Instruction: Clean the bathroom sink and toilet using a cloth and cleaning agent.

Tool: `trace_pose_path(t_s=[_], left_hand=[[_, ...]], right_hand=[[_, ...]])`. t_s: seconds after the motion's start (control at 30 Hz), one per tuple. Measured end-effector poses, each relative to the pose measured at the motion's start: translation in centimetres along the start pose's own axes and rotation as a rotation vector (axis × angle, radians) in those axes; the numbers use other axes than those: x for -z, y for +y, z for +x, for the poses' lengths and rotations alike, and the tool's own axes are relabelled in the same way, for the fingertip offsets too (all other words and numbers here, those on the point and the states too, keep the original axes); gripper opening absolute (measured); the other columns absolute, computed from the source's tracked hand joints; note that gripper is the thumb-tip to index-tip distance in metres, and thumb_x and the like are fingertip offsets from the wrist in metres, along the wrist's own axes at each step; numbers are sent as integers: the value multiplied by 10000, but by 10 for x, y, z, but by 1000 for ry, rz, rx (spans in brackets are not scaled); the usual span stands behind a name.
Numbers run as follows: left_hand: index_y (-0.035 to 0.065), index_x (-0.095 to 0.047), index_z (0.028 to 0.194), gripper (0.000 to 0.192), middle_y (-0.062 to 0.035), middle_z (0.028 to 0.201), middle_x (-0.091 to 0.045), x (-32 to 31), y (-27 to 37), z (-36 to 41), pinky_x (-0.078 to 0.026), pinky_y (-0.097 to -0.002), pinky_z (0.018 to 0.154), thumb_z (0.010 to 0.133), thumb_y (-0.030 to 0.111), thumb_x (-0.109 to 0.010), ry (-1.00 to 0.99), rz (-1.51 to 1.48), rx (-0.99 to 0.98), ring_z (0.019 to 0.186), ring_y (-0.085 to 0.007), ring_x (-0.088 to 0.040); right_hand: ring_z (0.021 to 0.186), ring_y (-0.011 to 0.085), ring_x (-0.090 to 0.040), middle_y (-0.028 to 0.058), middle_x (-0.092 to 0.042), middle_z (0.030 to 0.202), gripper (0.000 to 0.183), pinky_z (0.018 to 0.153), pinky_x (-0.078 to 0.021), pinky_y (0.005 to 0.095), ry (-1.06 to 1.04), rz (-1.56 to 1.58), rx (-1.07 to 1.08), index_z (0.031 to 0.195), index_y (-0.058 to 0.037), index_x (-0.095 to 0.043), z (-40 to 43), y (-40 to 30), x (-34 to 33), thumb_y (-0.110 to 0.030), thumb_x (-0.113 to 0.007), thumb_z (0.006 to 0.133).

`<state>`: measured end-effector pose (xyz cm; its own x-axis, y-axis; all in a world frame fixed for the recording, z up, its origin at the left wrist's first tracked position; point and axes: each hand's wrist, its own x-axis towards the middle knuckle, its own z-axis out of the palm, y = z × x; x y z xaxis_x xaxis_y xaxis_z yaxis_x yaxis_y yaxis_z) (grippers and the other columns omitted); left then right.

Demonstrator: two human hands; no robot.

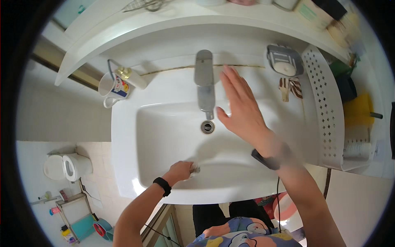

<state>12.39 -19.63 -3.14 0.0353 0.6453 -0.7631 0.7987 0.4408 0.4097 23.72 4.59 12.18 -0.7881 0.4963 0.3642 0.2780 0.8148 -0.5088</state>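
A white ceramic washbasin [166, 129] lies before me, with a chrome faucet [205, 83] at its back and a metal drain [207, 127] below the spout. My left hand [180, 170] is low in the basin near its front wall. Its fingers close on a small pale, partly see-through object [195, 169] that is too blurred to name. Just right of the faucet, my right hand [242, 108] is stretched flat, thumb apart from the fingers, holding nothing. Whether it touches the faucet I cannot tell.
At back left stand a printed mug [112, 88] and a pump bottle [132, 78]. A grey soap dish [284, 61] with soap and a striped hair clip [290, 88] sit at back right. A perforated white rack [324, 114] borders the right; a shelf [197, 23] overhangs the back.
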Motion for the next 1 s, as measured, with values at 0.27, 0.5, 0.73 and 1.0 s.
trace_pose_path(t_s=[0.27,0.5,0.73,1.0], left_hand=[[-15,-567,984,275,-160,878,-649,19,13,45,-490,-387,722,783,173,-553,467,-1005,191,817,-288,-634],[20,-519,1081,264,-66,955,-570,47,70,54,-532,-360,774,851,147,-498,318,-1690,127,841,-184,-586],[56,-496,1101,228,-74,946,-549,49,76,63,-540,-387,766,938,215,-474,243,-2033,144,825,-218,-585],[73,-499,1100,333,-52,937,-536,31,101,72,-469,-384,788,956,369,-445,266,-1996,85,824,-161,-546]], right_hand=[[1275,378,-380,295,-393,1340,521,1049,-349,398,-25,-791,223,1291,140,-366,77,-9,-40,-40,-509,823],[1269,411,-368,321,-356,1351,561,1065,-338,382,-252,-666,199,1299,155,-321,94,-6,-18,9,-519,795],[1221,357,-436,213,-459,1300,544,1028,-361,384,181,-32,-210,1317,26,-368,21,5,-27,22,-516,793],[924,302,-595,156,-612,1070,352,754,-466,412,-124,1076,-1323,1079,-17,-560,-99,15,-125,-319,-440,946]])
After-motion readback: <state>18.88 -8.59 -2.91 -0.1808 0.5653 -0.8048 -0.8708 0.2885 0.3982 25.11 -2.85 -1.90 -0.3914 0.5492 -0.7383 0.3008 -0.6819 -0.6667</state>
